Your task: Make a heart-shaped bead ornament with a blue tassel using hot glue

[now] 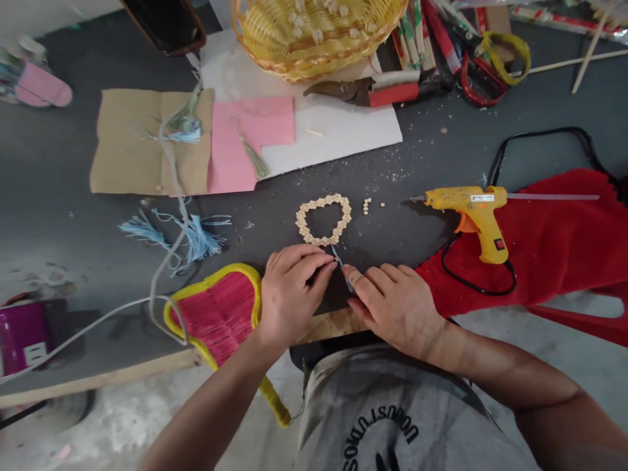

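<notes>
A ring of small pale flower-shaped pieces (pixel 301 219) lies on the dark table in front of my hands. From its lower edge a light blue thread (pixel 335 251) runs down between my fingers. My left hand (pixel 293 288) pinches at this thread with thumb and fingertips. Closed around the lower part of the blue strands, which look like a tassel (pixel 349 285), is my right hand (pixel 395 304); most of what it holds is hidden. A few tiny pale bits (pixel 366 206) lie just right of the ring.
A yellow glue gun (pixel 466 198) rests partly on red cloth (pixel 554 242) at right. Blue tassels (pixel 201 239), a white cable (pixel 167 261) and a yellow-edged pink fan-like piece (pixel 210 307) are left. Behind are pruning shears (pixel 363 90), scissors (pixel 490 72) and a basket (pixel 314 62).
</notes>
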